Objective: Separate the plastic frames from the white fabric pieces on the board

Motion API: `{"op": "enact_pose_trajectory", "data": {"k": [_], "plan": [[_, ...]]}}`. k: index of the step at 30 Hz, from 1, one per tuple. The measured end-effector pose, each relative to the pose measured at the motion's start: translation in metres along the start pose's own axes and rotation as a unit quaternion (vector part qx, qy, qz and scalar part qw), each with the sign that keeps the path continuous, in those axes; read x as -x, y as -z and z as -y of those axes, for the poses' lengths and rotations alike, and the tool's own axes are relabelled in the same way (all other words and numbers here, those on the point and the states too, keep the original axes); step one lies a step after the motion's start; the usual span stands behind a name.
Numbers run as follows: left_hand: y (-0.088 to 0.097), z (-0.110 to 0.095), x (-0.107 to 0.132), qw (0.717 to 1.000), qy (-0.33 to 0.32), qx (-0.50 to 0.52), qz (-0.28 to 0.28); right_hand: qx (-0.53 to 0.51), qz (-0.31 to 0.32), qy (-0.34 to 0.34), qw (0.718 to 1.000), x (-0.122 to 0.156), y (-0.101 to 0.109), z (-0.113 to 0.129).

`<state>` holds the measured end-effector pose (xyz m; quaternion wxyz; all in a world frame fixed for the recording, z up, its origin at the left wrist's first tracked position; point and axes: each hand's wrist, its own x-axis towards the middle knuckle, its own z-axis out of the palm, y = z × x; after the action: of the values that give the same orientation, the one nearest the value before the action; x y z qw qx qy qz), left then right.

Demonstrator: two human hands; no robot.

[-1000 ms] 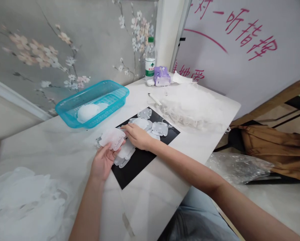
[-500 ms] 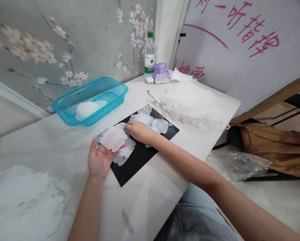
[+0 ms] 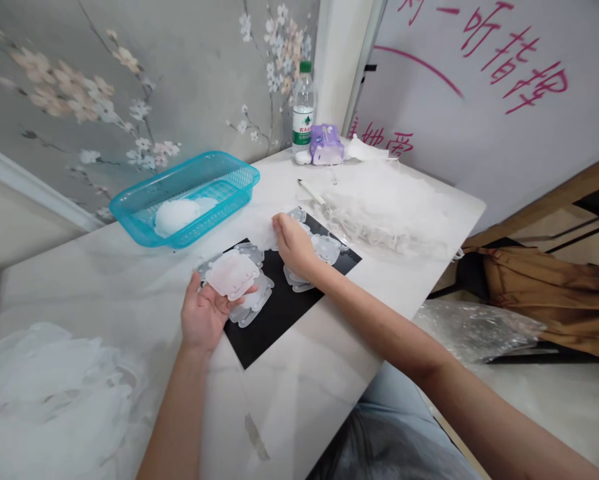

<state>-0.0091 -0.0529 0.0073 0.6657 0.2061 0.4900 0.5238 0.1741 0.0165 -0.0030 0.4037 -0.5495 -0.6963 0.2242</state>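
pale flat piece (image 3: 232,272) lay in the left hand (image 3: 204,315), above the left part of a black sheet (image 3: 264,333). the left fingers were partly bent under it and held it up. the right hand (image 3: 295,245) was over the far part of the sheet, its fingers curled in. a white blur was by their tips, and you could not tell if they had hold of it. more clear pieces (image 3: 324,248) lay on the sheet, and the right hand hid some. the sheet was on the white worktop (image 3: 279,400). a blue basket (image 3: 204,223) stood near it, to the left. a pen (image 3: 311,193) and a messy white heap (image 3: 394,213) were to the right. a bottle (image 3: 303,120) stood at the back beside a purple pack (image 3: 327,143).
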Motion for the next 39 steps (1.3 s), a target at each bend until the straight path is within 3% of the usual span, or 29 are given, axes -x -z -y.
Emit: {"op": "enact_pose_trajectory", "data": {"k": [6,13,21,23,27,29,32,36,39], "plan": [[0.001,0.002,-0.002,1.000,-0.003,-0.008,0.008,-0.210,0.079,0.015,0.974,0.000,0.010,0.012],[0.000,0.001,-0.002,1.000,0.004,-0.001,0.006,-0.374,0.235,-0.034,0.897,0.011,0.004,0.031],[0.003,0.002,-0.004,0.999,-0.016,0.012,0.033,-0.456,0.275,-0.044,0.845,0.015,0.005,0.035],[0.002,0.003,-0.004,0.999,-0.032,0.011,0.027,-0.431,0.265,-0.041,0.861,0.015,0.003,0.035],[0.002,0.002,-0.004,1.000,-0.012,0.008,0.011,-0.262,0.169,-0.005,0.950,0.018,-0.006,0.031],[0.003,0.002,-0.004,1.000,-0.013,0.005,0.010,-0.181,0.148,0.028,0.972,0.018,-0.009,0.028],[0.002,0.002,-0.004,1.000,-0.014,-0.005,0.010,-0.125,0.143,0.058,0.980,0.018,-0.011,0.023],[0.000,0.002,-0.003,1.000,-0.012,-0.008,0.000,-0.062,0.116,0.040,0.990,0.014,-0.010,0.015],[0.000,0.002,-0.003,1.000,-0.004,-0.009,-0.005,0.046,0.165,0.051,0.984,0.012,-0.008,0.008]]}}
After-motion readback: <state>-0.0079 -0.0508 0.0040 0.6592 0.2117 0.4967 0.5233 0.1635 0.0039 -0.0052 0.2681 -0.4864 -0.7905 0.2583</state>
